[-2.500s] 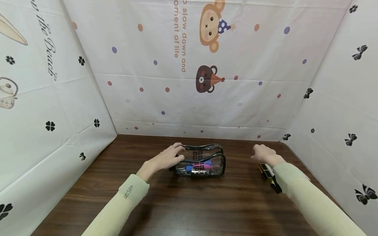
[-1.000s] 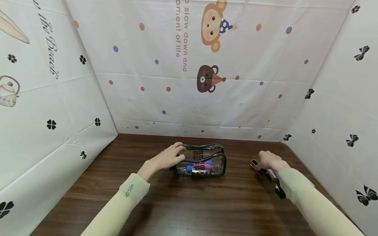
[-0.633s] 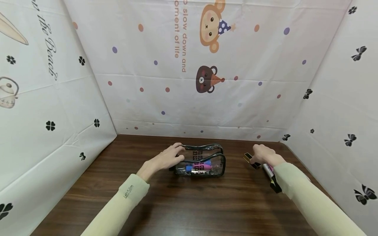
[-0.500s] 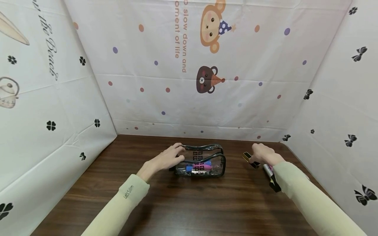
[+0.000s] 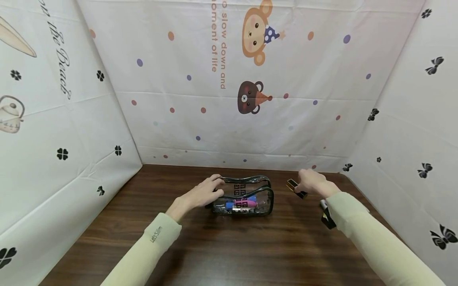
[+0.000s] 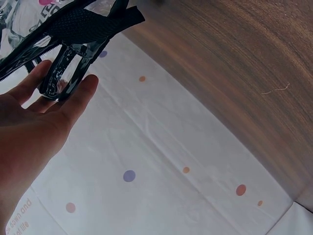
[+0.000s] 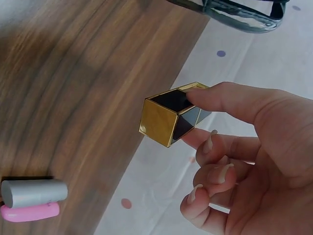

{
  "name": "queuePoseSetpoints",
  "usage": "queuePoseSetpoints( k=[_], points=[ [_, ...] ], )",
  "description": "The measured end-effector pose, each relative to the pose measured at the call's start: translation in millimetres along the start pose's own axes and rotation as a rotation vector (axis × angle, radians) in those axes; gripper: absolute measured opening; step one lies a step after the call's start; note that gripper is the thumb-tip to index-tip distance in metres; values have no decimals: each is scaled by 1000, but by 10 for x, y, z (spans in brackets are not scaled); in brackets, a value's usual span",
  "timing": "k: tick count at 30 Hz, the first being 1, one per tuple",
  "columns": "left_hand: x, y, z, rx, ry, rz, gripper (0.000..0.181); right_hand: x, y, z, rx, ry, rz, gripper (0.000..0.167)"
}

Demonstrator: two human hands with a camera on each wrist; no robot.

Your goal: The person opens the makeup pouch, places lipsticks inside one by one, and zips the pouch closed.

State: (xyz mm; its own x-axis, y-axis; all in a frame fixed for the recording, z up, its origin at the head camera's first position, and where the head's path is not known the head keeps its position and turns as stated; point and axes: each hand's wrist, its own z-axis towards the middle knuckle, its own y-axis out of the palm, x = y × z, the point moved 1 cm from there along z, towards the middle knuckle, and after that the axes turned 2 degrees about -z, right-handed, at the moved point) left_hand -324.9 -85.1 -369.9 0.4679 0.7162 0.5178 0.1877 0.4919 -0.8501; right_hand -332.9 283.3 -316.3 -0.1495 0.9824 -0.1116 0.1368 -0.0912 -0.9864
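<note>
- Right of the see-through pouch (image 5: pixel 247 195), the right hand (image 5: pixel 310 181) has carried the black-and-gold case (image 7: pixel 166 117) leftward; a moment earlier it was close by the silver tube (image 7: pixel 34 193).
- Thumb and forefinger pinch the case near one end, its gold end face standing out past them; the other fingers curl beneath without reaching it.
- The case now appears raised from the desk (image 5: pixel 232 258), nearer the pouch but still outside it, which I take as partway through a carry.
- The left hand (image 5: pixel 202 193) has stayed at the pouch's left end, its fingers hooked about the dark-trimmed edge; this seems to steady the pouch, whose two rims stand apart.
- Through the pouch's wall show blue and pink things.
- Beside the silver tube lies a pink object (image 7: pixel 30 213), and a black item (image 5: pixel 328 220) sits partly under the right sleeve.
- The desk is dark brown with streaked grain; a thin thread (image 6: pixel 276 89) lies on it.
- Pale printed sheets enclose three sides: dots, a bear (image 5: pixel 247 97) and a monkey (image 5: pixel 254 33) behind, clovers at left, bows at right.
</note>
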Motion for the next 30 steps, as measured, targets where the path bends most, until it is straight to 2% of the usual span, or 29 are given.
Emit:
queuePoseSetpoints(
  k=[7,13,18,25,30],
  points=[
    [-14,20,1,4,-9,5,53,-102,-62,51,2,2,11,26],
    [-12,17,4,6,-8,1,54,-229,-148,61,33,-41,-6,35],
    [-7,13,-1,6,-7,-1,54,-338,-209,63,43,-73,-9,35],
    [-3,14,2,10,-4,6,53,-465,-295,45,77,-102,-31,24],
    [5,10,-8,3,-4,0,53,-539,-333,68,82,-114,-24,22]
  ],
)
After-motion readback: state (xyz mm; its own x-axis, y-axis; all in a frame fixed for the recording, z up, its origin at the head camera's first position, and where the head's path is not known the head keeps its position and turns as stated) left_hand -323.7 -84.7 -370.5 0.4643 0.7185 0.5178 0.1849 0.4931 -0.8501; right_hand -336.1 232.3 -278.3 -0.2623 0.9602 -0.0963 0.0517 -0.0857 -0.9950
